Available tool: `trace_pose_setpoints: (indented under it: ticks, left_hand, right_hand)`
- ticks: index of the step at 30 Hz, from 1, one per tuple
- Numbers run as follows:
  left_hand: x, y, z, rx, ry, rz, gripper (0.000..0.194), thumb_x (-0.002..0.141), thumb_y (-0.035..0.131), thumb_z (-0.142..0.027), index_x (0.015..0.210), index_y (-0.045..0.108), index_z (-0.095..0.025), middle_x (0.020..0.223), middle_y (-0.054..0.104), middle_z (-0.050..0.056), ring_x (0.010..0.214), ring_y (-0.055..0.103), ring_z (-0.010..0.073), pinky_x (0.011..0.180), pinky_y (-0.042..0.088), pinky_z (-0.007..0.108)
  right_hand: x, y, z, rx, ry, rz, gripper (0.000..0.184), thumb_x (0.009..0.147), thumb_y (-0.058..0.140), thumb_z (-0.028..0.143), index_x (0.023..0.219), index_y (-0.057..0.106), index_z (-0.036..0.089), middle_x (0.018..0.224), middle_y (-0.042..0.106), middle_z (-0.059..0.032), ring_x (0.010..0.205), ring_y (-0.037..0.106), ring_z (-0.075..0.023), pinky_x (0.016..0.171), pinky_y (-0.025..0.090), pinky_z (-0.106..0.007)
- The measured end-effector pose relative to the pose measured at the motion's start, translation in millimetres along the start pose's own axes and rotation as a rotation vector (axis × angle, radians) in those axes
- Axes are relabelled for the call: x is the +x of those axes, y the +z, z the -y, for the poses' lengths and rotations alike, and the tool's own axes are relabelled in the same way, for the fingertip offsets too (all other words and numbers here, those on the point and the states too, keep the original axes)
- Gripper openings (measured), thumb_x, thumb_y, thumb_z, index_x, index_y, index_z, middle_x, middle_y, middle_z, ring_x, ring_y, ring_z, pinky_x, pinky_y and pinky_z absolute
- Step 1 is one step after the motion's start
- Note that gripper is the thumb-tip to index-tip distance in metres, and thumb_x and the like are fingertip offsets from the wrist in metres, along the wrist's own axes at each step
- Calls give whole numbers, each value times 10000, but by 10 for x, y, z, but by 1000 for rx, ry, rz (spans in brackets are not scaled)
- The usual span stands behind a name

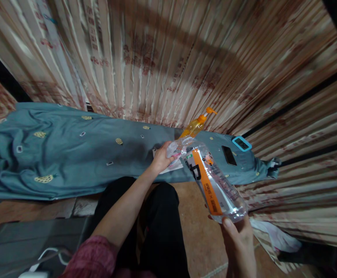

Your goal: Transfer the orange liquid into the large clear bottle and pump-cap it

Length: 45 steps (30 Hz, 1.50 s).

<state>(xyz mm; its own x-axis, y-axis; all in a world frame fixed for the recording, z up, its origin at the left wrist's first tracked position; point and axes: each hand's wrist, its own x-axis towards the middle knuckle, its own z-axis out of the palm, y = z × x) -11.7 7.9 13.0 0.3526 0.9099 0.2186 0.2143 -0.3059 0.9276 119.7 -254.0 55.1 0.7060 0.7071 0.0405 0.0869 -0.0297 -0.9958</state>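
Patterned curtains (162,65) hang behind the tabletop's pineapple-print cloth (70,150). Left hand (161,159) pinches a clear bottle's (214,181) top — right hand (239,235) grips its base.

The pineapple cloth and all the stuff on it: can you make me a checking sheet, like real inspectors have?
Surface: green-blue cloth with yellow pineapples, wrinkled, most at the left end.
Main things: clear bottle with an orange and silver label, held tilted; clear plastic at its top end, too blurry to tell what part it is.
Clutter: orange pump bottle, dark phone-like slab, blue-framed display, white sheet.
Hands: left hand grips the clear plastic; right hand holds the bottle's base.
Cables: white cable over a grey box-like thing.
Surroundings: pleated, patterned curtain behind the cloth.
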Motion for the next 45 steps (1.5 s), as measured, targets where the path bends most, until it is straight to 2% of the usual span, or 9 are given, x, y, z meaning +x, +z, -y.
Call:
trace_pose_setpoints:
  ticks: [4,8,13,25,31,37,41,45]
  left_hand:
    - [3,8,21,-10,11,-8,618,652,725,-141,1243,548,-192,1136,694,48,1074,652,254,976,507,358]
    - [7,10,24,6,20,6,624,665,723,-157,1260,538,-196,1193,677,53,1100,642,250,1003,491,376]
    - [2,6,15,14,28,9,614,673,716,-149,1259,539,-183,1215,670,52,1114,637,243,1009,486,358]
    - [5,4,21,39,33,6,604,684,725,-180,1257,536,-167,1232,659,75,1125,634,254,1008,486,362]
    - [7,-2,22,38,24,15,624,669,732,-156,1261,533,-171,1241,656,79,1130,632,255,1015,485,376]
    - [-2,-7,9,34,38,16,590,687,726,-170,1247,540,-181,1214,668,67,1104,643,248,993,496,369]
    - [-2,0,13,50,31,17,582,682,727,-159,1236,549,-183,1176,683,55,1082,651,240,972,506,347]
    - [5,11,38,54,26,10,623,674,730,-151,1263,529,-177,1248,653,71,1134,630,248,1011,484,355]
  right_hand:
    - [-5,-16,-15,9,2,2,731,676,761,457,1322,490,243,1334,550,-118,1254,514,-352,1110,258,-629]
    - [13,-59,-62,-3,-19,12,713,678,753,463,1309,506,240,1316,565,-123,1259,514,-350,1104,274,-624]
    - [34,-106,-115,-9,-14,-9,705,665,760,462,1296,527,251,1269,592,-126,1225,538,-367,1086,243,-673]
    - [-4,-92,-77,-38,-48,-16,691,685,740,457,1309,532,246,1238,614,-111,1144,597,-313,1034,400,-556]
    - [6,-96,-79,-24,-35,-14,687,683,743,453,1302,534,243,1240,609,-115,1130,603,-317,1009,419,-560]
    - [11,-100,-105,-11,-19,-26,712,674,745,466,1307,522,230,1228,612,-119,1116,610,-324,1025,391,-588]
    - [11,-98,-89,4,-8,-31,721,645,767,469,1287,538,235,1212,612,-126,1114,604,-342,1035,335,-652]
    - [10,-88,-73,19,0,-45,718,633,781,462,1274,550,234,1190,617,-129,1108,603,-359,1036,273,-709]
